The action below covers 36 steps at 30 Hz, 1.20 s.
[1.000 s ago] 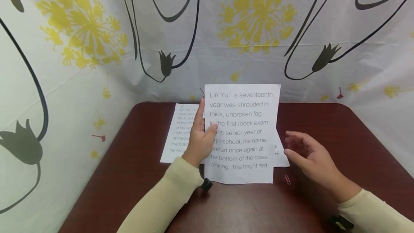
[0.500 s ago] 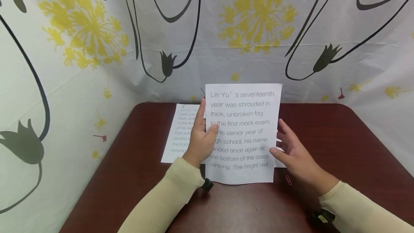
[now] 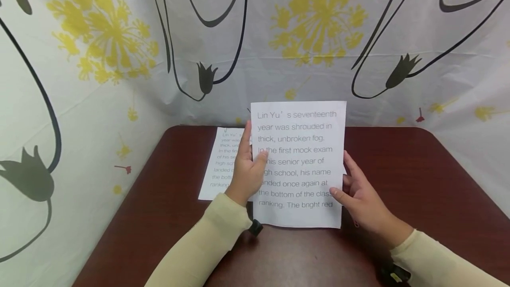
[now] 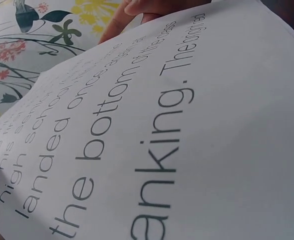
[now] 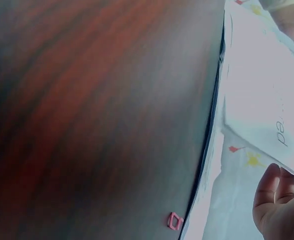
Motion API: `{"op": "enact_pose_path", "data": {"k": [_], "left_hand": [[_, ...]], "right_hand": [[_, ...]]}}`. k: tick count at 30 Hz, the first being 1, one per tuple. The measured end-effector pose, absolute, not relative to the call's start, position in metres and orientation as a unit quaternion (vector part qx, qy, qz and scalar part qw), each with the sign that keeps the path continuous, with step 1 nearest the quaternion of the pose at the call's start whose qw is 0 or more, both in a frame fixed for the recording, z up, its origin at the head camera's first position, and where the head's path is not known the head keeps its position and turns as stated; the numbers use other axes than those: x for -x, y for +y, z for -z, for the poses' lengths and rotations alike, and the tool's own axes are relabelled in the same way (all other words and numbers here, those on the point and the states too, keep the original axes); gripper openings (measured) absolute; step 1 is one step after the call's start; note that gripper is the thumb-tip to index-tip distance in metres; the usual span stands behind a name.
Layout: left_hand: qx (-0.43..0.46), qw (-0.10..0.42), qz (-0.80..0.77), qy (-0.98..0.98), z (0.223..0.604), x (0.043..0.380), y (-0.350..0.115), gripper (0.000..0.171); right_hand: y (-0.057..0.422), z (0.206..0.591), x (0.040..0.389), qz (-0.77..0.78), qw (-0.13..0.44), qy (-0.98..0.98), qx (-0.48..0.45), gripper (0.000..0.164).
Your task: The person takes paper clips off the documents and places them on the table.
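A white printed paper (image 3: 296, 216) with large English text is held up facing me in the head view. My left hand (image 3: 248, 172) grips its left edge, thumb on the front and fingers behind. At the right edge my right hand (image 3: 368, 205) pinches it, thumb on the front face; its other fingers go partly behind. The left wrist view shows the lower lines of text close up, with a doubled paper edge at the right. Behind the held paper, another printed sheet (image 3: 217, 174) lies on the table, partly covered.
A red paper clip (image 5: 174, 221) lies on the dark red-brown table (image 3: 422, 167), near the right hand and mostly hidden by it in the head view. A white curtain (image 3: 247, 74) with yellow flowers and dark stems hangs behind the table and at the left.
My right hand has come leftward from beside the paper to its right edge, and its thumb now lies on the front. The left hand keeps its grip, and the paper has barely shifted.
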<state>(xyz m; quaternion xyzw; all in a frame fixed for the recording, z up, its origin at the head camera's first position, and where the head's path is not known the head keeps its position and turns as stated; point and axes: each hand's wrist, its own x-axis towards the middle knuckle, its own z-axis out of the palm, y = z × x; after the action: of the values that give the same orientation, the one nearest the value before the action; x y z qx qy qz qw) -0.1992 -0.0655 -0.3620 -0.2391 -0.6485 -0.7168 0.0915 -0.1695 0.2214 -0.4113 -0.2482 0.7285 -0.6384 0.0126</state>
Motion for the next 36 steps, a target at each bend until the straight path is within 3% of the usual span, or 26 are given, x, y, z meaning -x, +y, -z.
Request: {"op": "enact_pose_path", "data": {"k": [7, 22, 36], "left_hand": [[0.228, 0.091, 0.724, -0.645, 0.362, 0.199, -0.065, 0.085], [0.220, 0.052, 0.751, -0.621, 0.363, 0.199, -0.064, 0.089], [0.218, 0.018, 0.737, -0.639, 0.362, 0.193, -0.056, 0.086]], "right_hand": [[0.218, 0.412, 0.165, 0.639, -0.003, 0.737, 0.220, 0.091], [0.209, 0.405, 0.157, 0.590, -0.102, 0.788, 0.144, 0.082], [0.213, 0.394, 0.163, 0.616, -0.122, 0.770, 0.115, 0.081]]}}
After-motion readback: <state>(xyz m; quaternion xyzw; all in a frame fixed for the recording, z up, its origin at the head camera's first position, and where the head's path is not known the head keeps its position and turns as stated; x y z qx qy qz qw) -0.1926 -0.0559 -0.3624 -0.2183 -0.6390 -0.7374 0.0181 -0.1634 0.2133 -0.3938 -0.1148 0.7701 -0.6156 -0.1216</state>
